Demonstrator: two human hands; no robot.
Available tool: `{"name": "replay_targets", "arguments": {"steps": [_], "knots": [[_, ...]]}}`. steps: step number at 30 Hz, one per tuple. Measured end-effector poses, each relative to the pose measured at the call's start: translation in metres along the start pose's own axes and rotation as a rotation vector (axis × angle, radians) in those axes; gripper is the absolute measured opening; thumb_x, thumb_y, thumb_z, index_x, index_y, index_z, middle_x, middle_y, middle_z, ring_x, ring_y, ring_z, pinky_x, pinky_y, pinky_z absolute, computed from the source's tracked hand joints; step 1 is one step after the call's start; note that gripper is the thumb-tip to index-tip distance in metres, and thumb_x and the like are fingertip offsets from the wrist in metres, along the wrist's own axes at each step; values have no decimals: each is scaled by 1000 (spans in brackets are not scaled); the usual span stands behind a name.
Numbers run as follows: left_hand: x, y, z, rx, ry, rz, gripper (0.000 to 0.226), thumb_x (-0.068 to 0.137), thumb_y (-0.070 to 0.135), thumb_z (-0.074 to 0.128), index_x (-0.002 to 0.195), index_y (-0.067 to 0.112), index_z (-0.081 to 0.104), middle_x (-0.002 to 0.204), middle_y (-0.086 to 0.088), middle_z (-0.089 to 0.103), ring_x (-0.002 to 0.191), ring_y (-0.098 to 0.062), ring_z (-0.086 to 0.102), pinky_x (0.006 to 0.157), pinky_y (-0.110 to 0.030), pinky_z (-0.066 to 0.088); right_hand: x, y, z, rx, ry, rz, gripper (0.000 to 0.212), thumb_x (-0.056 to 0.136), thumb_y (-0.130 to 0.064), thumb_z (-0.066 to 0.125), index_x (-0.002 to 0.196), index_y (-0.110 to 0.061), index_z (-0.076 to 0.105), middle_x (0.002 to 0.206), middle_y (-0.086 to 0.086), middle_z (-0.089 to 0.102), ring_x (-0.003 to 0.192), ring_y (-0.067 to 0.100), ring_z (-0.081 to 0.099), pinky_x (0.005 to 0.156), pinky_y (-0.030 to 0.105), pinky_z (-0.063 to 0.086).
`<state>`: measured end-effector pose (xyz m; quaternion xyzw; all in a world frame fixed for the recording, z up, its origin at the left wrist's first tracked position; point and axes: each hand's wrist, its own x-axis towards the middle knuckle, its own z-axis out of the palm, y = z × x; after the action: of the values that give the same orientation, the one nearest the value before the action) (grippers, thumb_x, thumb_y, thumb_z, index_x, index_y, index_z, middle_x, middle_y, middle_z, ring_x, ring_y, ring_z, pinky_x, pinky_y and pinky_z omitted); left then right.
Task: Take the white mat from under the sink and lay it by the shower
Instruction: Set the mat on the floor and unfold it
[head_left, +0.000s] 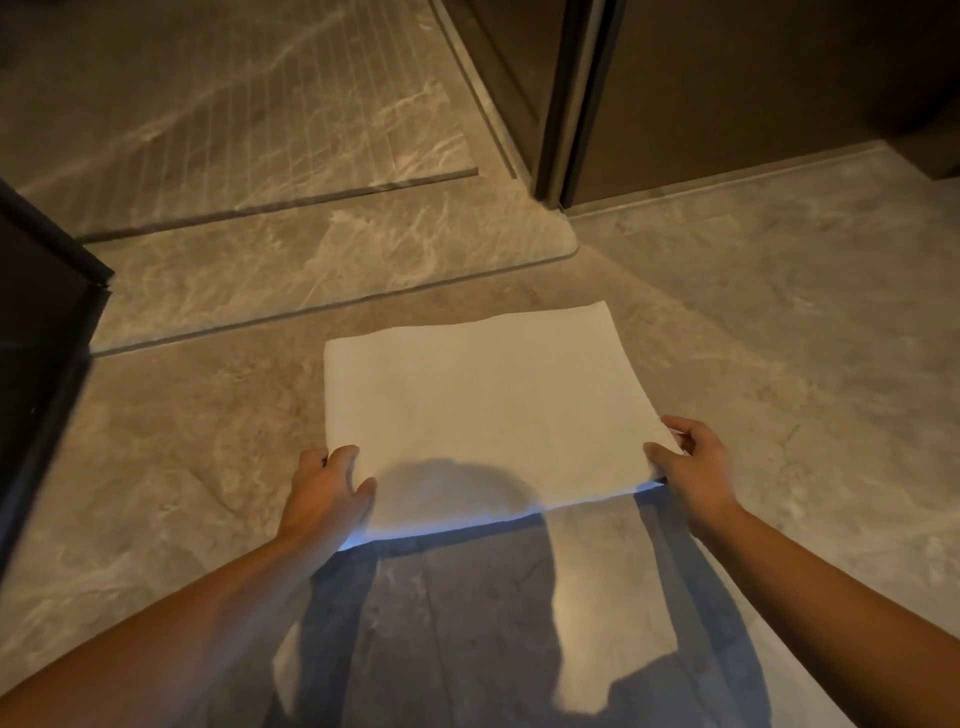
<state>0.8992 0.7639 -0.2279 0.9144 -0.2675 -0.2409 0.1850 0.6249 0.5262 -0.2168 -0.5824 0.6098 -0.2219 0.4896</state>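
The white mat (483, 405) is spread as a flat rectangle over the marble floor, just in front of the raised shower step (332, 270). My left hand (327, 488) grips its near left corner, fingers curled over the edge. At the near right corner my right hand (685, 462) pinches the mat with the thumb on top. The near edge of the mat hangs slightly above the floor and throws a shadow; its far edge looks close to the tiles. The grooved shower floor (234, 104) lies beyond the step.
A dark frame or door edge (47, 312) stands at the left. A dark door post (571, 104) and wall panel rise at the back right. Marble floor (779, 312) stretches to the right of the mat.
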Motion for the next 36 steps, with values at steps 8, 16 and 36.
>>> {"name": "replay_targets", "arguments": {"steps": [8,16,36], "knots": [[2,52,27,-58,-63,56,54,83,31,59,133,18,40,131,-7,32,102,-20,49,81,-25,42,28,2,-30,301,164,194,26,78,3,58,101,-9,57,84,10,60,65,19,58,52,29,50],[7,71,23,-98,-39,126,36,84,29,60,118,19,54,132,-8,37,113,-19,42,94,-27,36,23,-34,-34,283,205,28,27,76,0,59,97,-16,60,94,11,63,78,23,60,66,35,53],[-16,112,-59,-1178,-136,-105,11,83,14,64,81,12,53,67,-4,49,62,-15,54,57,-29,49,-109,-124,105,125,-527,-434,19,78,2,64,91,-11,69,86,2,68,76,9,63,68,12,49]]}}
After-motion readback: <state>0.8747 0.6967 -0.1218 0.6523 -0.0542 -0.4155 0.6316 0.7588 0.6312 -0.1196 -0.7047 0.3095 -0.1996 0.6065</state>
